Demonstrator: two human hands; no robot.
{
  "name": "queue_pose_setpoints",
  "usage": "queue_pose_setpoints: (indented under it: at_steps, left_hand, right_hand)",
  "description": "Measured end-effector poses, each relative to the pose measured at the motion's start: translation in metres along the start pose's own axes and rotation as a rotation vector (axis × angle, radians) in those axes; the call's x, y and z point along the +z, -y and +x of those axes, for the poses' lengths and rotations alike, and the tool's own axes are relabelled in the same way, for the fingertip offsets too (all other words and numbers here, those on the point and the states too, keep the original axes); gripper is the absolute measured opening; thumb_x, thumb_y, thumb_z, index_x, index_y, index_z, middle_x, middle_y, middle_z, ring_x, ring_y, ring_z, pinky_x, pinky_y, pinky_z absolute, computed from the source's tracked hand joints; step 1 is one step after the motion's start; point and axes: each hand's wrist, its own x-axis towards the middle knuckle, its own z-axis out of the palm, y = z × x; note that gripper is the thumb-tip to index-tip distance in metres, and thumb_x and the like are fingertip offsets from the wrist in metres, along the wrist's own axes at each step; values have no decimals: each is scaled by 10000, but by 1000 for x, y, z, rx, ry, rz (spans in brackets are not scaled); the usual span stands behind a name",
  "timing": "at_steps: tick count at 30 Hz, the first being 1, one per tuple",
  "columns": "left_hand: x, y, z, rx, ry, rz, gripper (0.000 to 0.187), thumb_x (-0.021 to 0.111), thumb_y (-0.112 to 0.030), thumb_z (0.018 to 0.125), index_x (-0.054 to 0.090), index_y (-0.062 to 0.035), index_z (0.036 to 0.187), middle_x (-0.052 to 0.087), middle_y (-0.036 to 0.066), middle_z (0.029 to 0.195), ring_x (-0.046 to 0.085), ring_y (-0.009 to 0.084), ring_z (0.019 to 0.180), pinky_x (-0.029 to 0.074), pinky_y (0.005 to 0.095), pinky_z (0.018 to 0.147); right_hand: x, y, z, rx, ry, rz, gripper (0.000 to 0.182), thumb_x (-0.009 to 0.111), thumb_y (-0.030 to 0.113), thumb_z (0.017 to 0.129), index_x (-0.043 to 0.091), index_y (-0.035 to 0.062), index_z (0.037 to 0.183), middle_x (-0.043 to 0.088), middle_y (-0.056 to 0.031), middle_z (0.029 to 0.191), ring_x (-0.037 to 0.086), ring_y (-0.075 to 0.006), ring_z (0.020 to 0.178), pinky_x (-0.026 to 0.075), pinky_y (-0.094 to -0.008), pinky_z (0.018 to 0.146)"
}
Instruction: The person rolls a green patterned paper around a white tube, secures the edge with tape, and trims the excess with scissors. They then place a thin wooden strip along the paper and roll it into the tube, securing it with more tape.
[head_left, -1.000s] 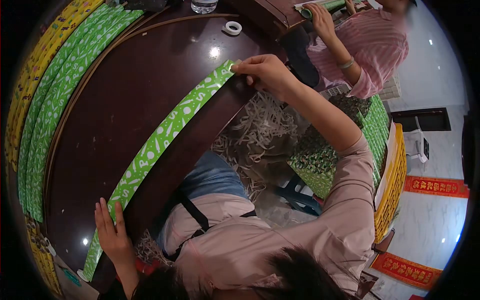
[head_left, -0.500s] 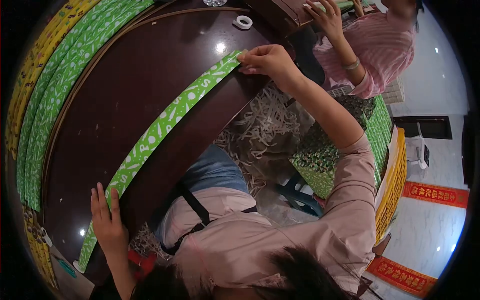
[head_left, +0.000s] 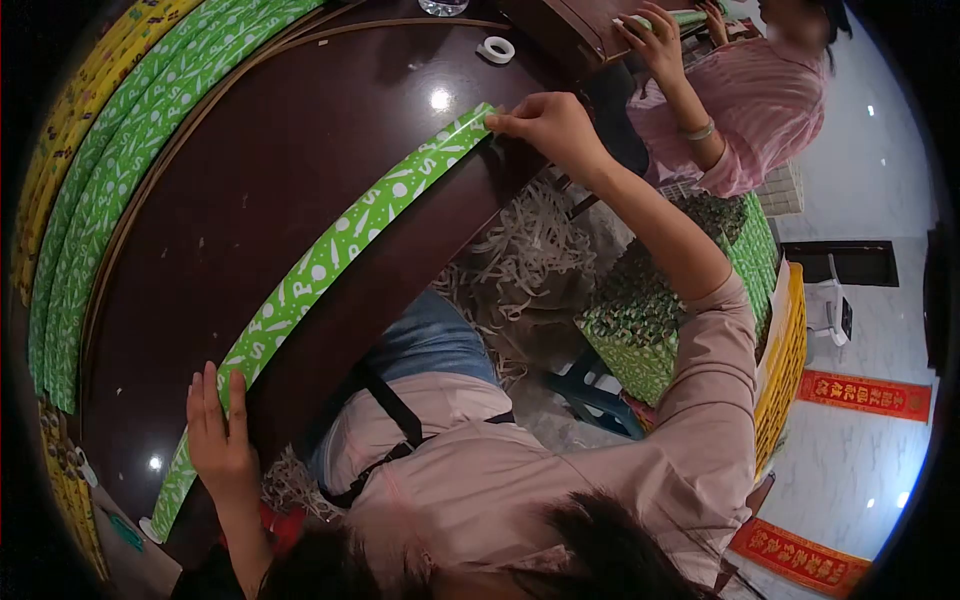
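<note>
A long green strip with white letters and shapes [head_left: 345,232] lies diagonally across the dark brown table [head_left: 250,160]. At its upper right end, my right hand [head_left: 550,125] pinches the tip between thumb and fingers. My left hand [head_left: 220,435] lies flat on the strip near its lower left end, fingers stretched out and slightly apart. Beneath this hand, part of the strip is hidden. The strip's lower end [head_left: 165,515] shows past the hand, close to the table edge.
Green patterned rolls [head_left: 120,170] and yellow ones [head_left: 60,130] line the far left. A white tape roll [head_left: 495,50] sits near the top. White paper shreds [head_left: 530,240] hang below the table. A co-worker in a striped shirt [head_left: 740,110] works at upper right.
The view has shifted slightly. At the strip's upper end, my right hand's fingers have closed more tightly together. My left hand stays flat on the strip.
</note>
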Motion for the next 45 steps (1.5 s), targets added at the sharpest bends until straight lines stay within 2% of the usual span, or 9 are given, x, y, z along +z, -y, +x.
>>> queue_pose_setpoints:
  at_steps: [2, 3, 4, 6, 7, 10, 15, 28, 45]
  left_hand:
    - [-1, -2, 0, -10, -4, 7, 533, 523, 126, 796, 594, -66, 1289, 533, 183, 1353, 536, 399, 1204, 502, 489, 954]
    - [-2, -2, 1, -6, 3, 12, 528, 526, 122, 801, 599, -74, 1285, 533, 182, 1354, 535, 398, 1208, 503, 489, 954]
    - [-3, -2, 1, 1, 12, 17, 522, 530, 119, 805, 605, -82, 1281, 533, 181, 1355, 535, 397, 1211, 504, 489, 953]
    - [-2, -4, 3, -15, 5, 15, 508, 536, 107, 817, 608, -90, 1279, 532, 180, 1358, 533, 397, 1214, 505, 487, 953]
    - [-2, -5, 3, -24, -5, 12, 493, 543, 95, 828, 612, -99, 1277, 530, 178, 1360, 531, 396, 1218, 506, 486, 954]
    - [-2, -4, 2, -14, 8, 36, 483, 557, 81, 835, 609, -102, 1278, 530, 176, 1362, 529, 396, 1221, 507, 484, 956]
    - [2, -1, 1, -8, -11, 42, 481, 562, 72, 838, 604, -106, 1284, 524, 173, 1370, 524, 395, 1228, 504, 486, 960]
    - [-5, -2, 5, -42, 46, 4, 524, 538, 118, 815, 601, -100, 1287, 506, 174, 1389, 497, 413, 1251, 484, 508, 979]
    - [-6, 5, 4, -33, 119, -10, 544, 472, 114, 824, 562, -72, 1327, 461, 169, 1431, 463, 401, 1288, 447, 504, 1022]
  right_hand:
    - [-2, 8, -1, -170, -278, -636, 540, 789, 320, 799, 592, -80, 1104, 678, -170, 887, 651, -187, 706, 492, -292, 567]
    - [-8, 19, -2, -101, -192, -719, 659, 765, 327, 809, 481, -3, 1305, 635, -195, 1122, 648, -270, 958, 519, -371, 747]
    - [-12, 17, 6, -109, -189, -720, 659, 765, 327, 809, 481, -3, 1305, 635, -195, 1122, 648, -270, 958, 519, -371, 747]
    - [-21, 6, 29, -1037, -111, -798, 676, 714, 239, 823, 411, 108, 1412, 505, -144, 1381, 497, -302, 1263, 427, -450, 995]
    - [-20, 17, 33, -1087, 159, -714, 739, 663, 154, 816, 335, 182, 1478, 346, -73, 1525, 286, -302, 1422, 255, -501, 1151]
    - [-1, 47, 31, -1258, 505, -874, 717, 590, 31, 796, 348, 100, 1468, 360, -103, 1520, 324, -311, 1407, 279, -477, 1147]
    - [35, 30, 56, -1442, 711, -758, 650, 539, 252, 939, 247, 342, 1513, 225, 3, 1583, 352, -259, 1394, 302, -471, 1159]
    - [21, 41, 52, -1636, 564, -1041, 573, 483, 350, 961, 268, 425, 1487, 214, -1, 1585, 292, -241, 1426, 256, -469, 1177]
    - [-56, -56, 35, -1164, 239, -1126, 674, 448, 569, 934, 340, 207, 1491, 182, -112, 1589, 336, -285, 1396, 279, -477, 1143]
